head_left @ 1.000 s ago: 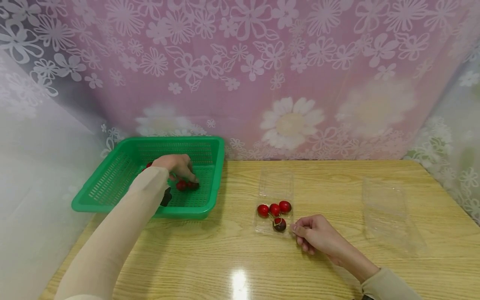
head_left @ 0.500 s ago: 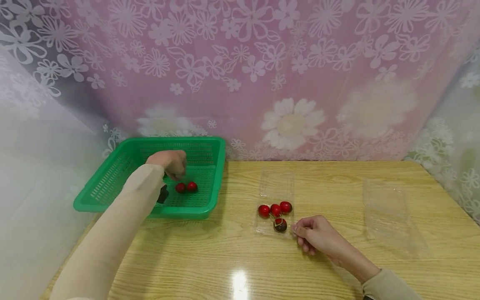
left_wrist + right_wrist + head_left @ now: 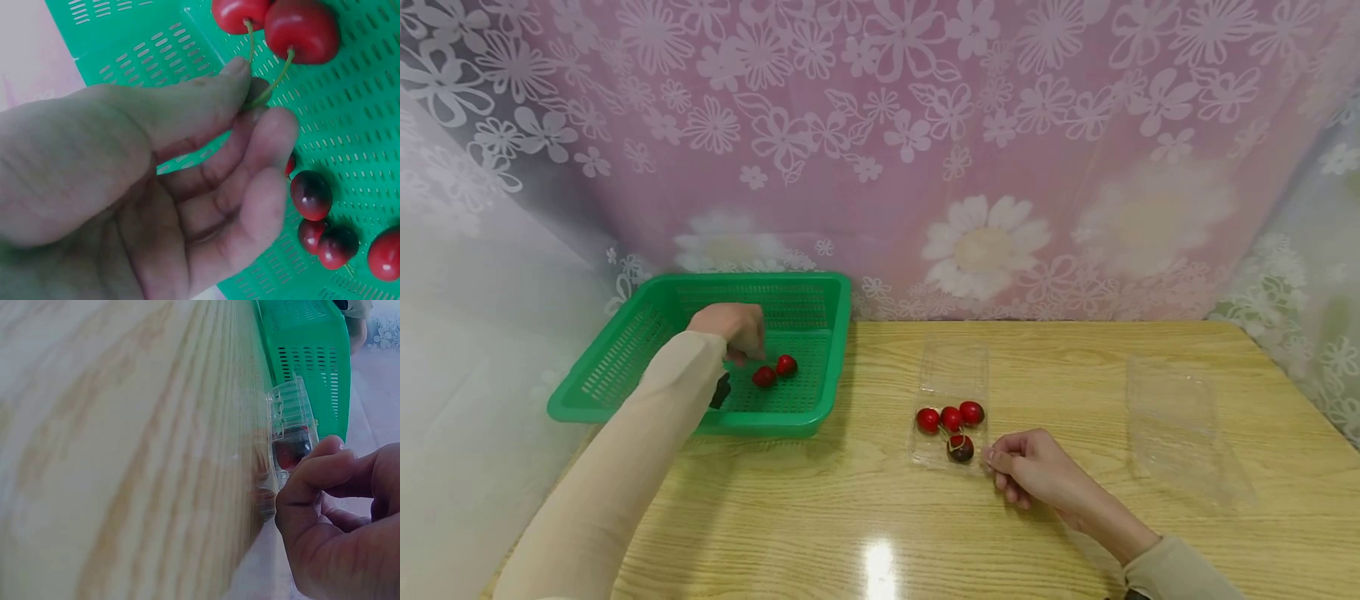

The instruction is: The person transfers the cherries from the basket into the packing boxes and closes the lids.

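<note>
Over the green basket, my left hand reaches in from the left. In the left wrist view its thumb and fingers pinch the joined green stems of a pair of red cherries, which lie beyond the fingertips. Several darker cherries rest on the basket's floor near the curled fingers. On the table, my right hand pinches the near right edge of an opened clear plastic box. Several red cherries, one of them dark with looped stems, sit in its near half.
Another clear plastic box lies opened at the right of the wooden table. A floral curtain hangs behind the table's back edge. The left sleeve crosses the basket's front rim.
My left hand has drawn slightly left in the basket, and its fingers have come to the stems of the cherry pair, which has shifted a little. The right hand stays at the box edge.
</note>
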The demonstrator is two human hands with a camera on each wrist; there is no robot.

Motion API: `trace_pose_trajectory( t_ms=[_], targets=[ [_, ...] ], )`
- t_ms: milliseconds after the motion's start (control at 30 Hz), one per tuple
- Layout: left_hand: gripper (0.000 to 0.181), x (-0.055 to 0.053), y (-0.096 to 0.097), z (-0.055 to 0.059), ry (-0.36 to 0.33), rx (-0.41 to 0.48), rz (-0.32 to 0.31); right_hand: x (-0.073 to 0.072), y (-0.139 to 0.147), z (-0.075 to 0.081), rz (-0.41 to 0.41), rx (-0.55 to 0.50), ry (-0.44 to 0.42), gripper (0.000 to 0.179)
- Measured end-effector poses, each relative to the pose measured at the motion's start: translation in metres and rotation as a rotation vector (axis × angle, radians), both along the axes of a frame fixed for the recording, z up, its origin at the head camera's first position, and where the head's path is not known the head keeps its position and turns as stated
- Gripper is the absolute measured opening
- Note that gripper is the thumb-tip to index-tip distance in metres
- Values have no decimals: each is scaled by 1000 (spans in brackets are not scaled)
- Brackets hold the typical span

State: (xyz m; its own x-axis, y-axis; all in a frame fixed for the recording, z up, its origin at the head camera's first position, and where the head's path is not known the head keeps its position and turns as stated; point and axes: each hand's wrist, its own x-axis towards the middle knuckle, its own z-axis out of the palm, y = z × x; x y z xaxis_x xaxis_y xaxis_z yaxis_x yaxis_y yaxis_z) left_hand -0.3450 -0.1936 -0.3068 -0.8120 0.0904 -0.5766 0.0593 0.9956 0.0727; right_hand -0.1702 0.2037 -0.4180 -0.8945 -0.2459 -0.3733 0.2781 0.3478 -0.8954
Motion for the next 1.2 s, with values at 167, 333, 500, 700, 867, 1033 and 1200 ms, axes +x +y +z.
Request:
trace_pose_trajectory(
  t_ms=[167,333,500,700,867,1033,1200],
  targets=[
    [20,2,0,0,-29,-25,-19,1,0,0,3,-1,-1,26],
    [20,4,-1,1,-28,11,-13,0,0,0,-6,8,-12,26],
    [15,6,1,3,-26,34,-7,1,0,0,5,6,-3,25],
    [16,8,3,8,-15,22,-38,0,-1,0,1,8,-5,26],
    [16,8,2,8,7,35,-62,0,-1,1,2,10,2,26],
    [15,9,2,7,22,33,-73,1,-1,2,6,8,-1,26],
    [13,10,4,9,54,41,-75,1,0,2,7,4,0,26]
  ],
)
